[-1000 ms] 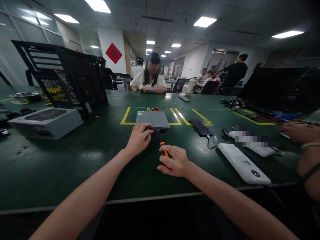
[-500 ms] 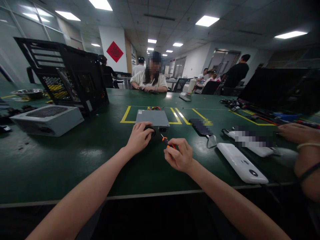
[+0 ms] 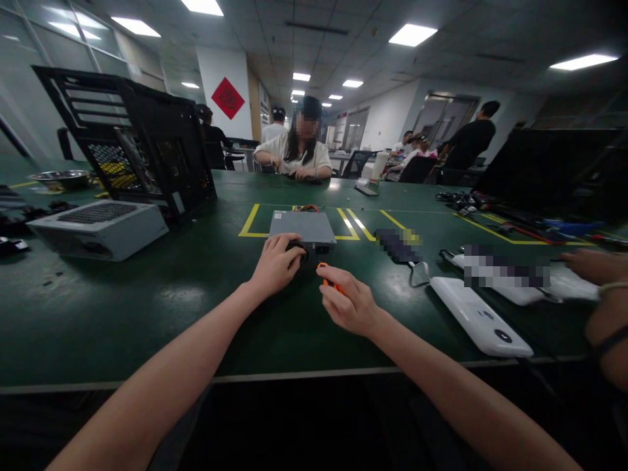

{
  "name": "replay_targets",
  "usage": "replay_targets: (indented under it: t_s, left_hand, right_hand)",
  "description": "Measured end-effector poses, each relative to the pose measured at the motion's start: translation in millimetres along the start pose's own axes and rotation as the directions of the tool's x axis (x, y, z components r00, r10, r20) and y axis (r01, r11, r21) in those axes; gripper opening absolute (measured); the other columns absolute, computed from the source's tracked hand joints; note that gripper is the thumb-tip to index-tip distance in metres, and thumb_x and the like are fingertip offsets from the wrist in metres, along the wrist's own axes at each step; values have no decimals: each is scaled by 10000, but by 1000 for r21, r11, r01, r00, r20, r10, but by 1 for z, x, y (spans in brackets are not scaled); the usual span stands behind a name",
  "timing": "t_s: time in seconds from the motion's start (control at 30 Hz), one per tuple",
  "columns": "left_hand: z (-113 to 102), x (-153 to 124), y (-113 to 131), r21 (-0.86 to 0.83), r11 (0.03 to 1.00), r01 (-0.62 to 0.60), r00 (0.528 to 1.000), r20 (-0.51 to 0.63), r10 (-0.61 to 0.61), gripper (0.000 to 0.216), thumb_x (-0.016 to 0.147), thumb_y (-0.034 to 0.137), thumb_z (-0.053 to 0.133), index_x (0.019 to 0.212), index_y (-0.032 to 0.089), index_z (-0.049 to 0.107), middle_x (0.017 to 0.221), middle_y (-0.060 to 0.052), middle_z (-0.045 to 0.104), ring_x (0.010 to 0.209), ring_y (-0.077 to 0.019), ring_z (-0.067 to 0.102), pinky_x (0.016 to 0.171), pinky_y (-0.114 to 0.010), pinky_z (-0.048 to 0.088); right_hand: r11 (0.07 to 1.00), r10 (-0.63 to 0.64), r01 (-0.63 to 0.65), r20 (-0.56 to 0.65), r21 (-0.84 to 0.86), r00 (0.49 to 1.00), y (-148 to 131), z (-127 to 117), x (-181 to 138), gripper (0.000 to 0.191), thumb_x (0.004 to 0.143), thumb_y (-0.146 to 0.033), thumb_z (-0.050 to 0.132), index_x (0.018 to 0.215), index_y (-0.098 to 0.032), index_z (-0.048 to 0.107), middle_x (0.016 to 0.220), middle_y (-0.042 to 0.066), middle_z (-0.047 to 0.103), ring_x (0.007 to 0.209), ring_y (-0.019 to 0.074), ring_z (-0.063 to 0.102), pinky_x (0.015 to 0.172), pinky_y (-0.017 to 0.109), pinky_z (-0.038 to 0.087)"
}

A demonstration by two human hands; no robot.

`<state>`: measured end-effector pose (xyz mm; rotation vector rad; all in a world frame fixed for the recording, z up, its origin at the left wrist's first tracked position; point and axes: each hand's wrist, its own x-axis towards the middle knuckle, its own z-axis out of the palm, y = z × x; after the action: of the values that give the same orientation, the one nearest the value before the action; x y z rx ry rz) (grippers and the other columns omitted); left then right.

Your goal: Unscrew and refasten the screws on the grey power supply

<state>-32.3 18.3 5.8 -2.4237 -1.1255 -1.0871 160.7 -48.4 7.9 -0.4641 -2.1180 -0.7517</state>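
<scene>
**Screwdriver brought up to the front of the grey box**

The grey power supply box [image 3: 301, 229] lay flat on the green counter [image 3: 147, 307], mid-way across it, inside a yellow tape outline [image 3: 248, 225], with its socket face turned towards the person. The left hand [image 3: 275, 263] was curled over the near left corner of that face, fingers closed on the edge. This looked like a bracing hold, keeping the box from sliding under pressure from the front. The right hand [image 3: 351, 305] was wrapped around a small orange-handled screwdriver [image 3: 325, 275], pinched between thumb and fingers with the shaft aimed away at the box front. Whether the tip touched the box could not be told, as the shaft was too thin and dark to follow.

To the left stood a second grey unit [image 3: 98, 226] and, behind it, an open black computer case [image 3: 142, 147]. To the right lay a white device [image 3: 478, 318], and a co-worker's hand [image 3: 589, 265] rested on the counter's far right side. Another person [image 3: 300, 154] sat across the counter.

A second earlier, the right hand sat lower and nearer the counter's front edge, with the orange handle standing upright and well exposed above the fingers. It then rose and moved forward. Now most of the handle was covered, and the hand was just beside the left one. The left hand kept the same corner throughout, and the box had not shifted within its outline.
</scene>
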Motion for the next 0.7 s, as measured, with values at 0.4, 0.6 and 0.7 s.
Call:
replay_targets:
  t_s: [0.4,0.6,0.7]
  left_hand:
    - [0,0,1,87,991,-102,994,47,98,218,843,187,453,984,203,620,1351,-81,406,1263,-230,336,1061,-438,254]
    - [1,-1,5,114,982,-151,981,140,134,214,795,220,550,986,250,643,1429,-80,296,1318,-289,238,1057,-520,190]
    - [-1,-1,6,130,984,-123,983,150,104,245,792,212,554,1014,276,637,1413,-67,324,1296,-282,280,1037,-506,230]
  right_hand:
    - [999,42,-43,-32,-20,999,0,1,0,251,753,-116,545,964,-214,449,1127,102,474,1050,216,505,766,364,529]
    - [999,36,-37,-43,-20,998,0,0,-1,278,760,-82,517,1001,-204,452,1140,115,467,1064,205,500,766,330,534]
    - [999,44,-44,-25,-31,999,2,0,-3,273,759,-110,553,987,-229,461,1126,94,486,1075,217,496,781,362,530]
